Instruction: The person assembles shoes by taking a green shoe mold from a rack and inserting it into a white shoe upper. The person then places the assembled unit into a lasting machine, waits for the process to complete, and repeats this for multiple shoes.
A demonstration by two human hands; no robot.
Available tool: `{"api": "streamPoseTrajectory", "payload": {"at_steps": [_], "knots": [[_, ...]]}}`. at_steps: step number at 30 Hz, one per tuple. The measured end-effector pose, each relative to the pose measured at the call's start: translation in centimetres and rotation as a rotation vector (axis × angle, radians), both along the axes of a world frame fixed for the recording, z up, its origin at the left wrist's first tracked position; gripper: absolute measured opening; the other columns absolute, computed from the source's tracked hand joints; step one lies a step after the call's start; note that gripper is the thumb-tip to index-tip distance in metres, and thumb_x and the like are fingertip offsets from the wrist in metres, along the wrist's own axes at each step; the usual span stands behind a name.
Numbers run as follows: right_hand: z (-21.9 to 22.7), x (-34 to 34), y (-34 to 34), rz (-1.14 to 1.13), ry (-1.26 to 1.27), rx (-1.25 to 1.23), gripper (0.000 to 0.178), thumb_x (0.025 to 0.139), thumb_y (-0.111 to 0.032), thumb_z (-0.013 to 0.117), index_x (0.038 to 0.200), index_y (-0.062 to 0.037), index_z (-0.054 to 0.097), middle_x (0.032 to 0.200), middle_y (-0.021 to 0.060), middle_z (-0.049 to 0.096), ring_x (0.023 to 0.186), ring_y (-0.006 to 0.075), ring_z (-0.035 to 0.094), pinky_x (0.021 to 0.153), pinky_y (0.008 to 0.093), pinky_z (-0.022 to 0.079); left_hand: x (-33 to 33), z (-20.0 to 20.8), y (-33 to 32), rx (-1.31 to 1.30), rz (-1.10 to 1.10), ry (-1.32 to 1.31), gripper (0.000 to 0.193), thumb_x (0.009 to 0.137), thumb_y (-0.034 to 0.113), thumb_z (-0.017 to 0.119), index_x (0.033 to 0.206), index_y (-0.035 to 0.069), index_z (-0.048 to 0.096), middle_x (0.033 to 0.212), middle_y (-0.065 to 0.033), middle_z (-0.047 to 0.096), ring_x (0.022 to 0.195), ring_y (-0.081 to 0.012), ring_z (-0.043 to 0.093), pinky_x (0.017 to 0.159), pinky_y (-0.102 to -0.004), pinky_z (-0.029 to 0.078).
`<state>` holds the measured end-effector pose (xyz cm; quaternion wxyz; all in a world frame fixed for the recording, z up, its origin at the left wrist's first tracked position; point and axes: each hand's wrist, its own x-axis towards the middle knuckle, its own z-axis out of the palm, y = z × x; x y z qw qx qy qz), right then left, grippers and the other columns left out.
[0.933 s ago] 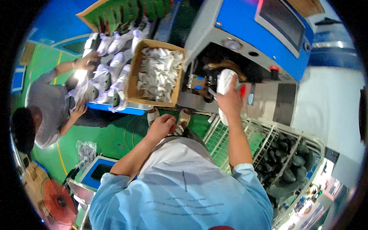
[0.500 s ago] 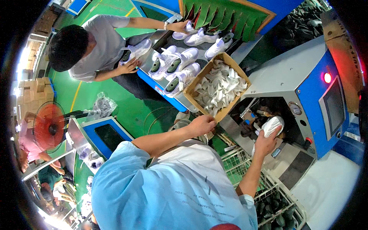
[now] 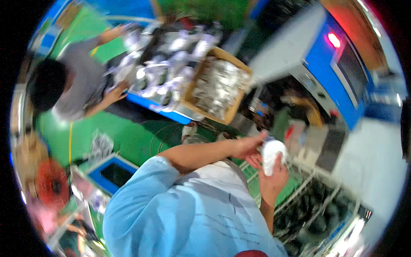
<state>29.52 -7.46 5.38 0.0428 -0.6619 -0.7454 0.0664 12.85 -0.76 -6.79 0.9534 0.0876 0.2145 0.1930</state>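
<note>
A white shoe (image 3: 272,155) is in front of my body, just outside the machine's opening. My right hand (image 3: 275,175) is closed round its lower right side. My left hand (image 3: 250,150) meets the shoe's other side, at the dark purplish edge, thumb above and curled fingers below; motion blurs the exact contact. Left of the machine stands a cardboard box (image 3: 239,112) heaped with white curved pieces. Beyond the hands is the grey and blue machine (image 3: 295,70), its dark opening facing me.
A co-worker in grey (image 3: 79,64) handles white-purple shoes (image 3: 165,73) on a blue-edged bench. A wire basket (image 3: 302,186) with dark pieces stands at lower right. A red fan (image 3: 52,184) and a blue-framed panel (image 3: 113,173) are at left. A red lamp (image 3: 334,40) glows on the machine.
My right hand has brought the shoe out of the machine's opening toward my body. My left hand has moved from the box's edge to the shoe. The view has shifted and blurred.
</note>
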Motion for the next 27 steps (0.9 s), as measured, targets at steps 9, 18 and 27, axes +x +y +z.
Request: {"api": "streamPoseTrajectory", "payload": {"at_steps": [9,18,27], "knots": [[-12.1,-0.3,10.4,-0.778,2.003,-0.261,0.073,0.084,-0.009,0.080,0.147,0.0008,0.046,0.123,0.0123,0.066,0.110,0.0228,0.063,0.093,0.0377,0.052,-4.7,-1.0,-3.3,0.244,-0.001,0.697,0.050,0.084,0.031,0.075,0.123,0.001,0.064,0.106,-0.0082,0.070,0.091,-0.0195,0.066,0.081,-0.0331,0.052],[-5.0,11.3,-7.8,-0.877,0.929,0.332,0.066,0.093,-0.012,0.068,0.150,0.0037,0.040,0.147,0.0203,0.052,0.129,0.0266,0.055,0.104,0.0363,0.047,-13.9,2.6,-6.5,0.611,0.277,0.776,0.023,0.092,0.018,0.075,0.110,0.008,0.063,0.089,0.0051,0.056,0.078,-0.0040,0.049,0.071,-0.0203,0.042],[-3.6,34.7,-8.3,-1.386,-0.183,0.106,0.063,0.097,-0.033,0.060,0.147,-0.0002,0.041,0.149,0.0209,0.047,0.132,0.0387,0.050,0.108,0.0459,0.042,-13.6,3.0,-7.6,0.807,0.229,1.090,0.015,0.091,0.013,0.075,0.094,0.005,0.064,0.081,0.0039,0.057,0.073,-0.0050,0.047,0.065,-0.0211,0.039]]}}
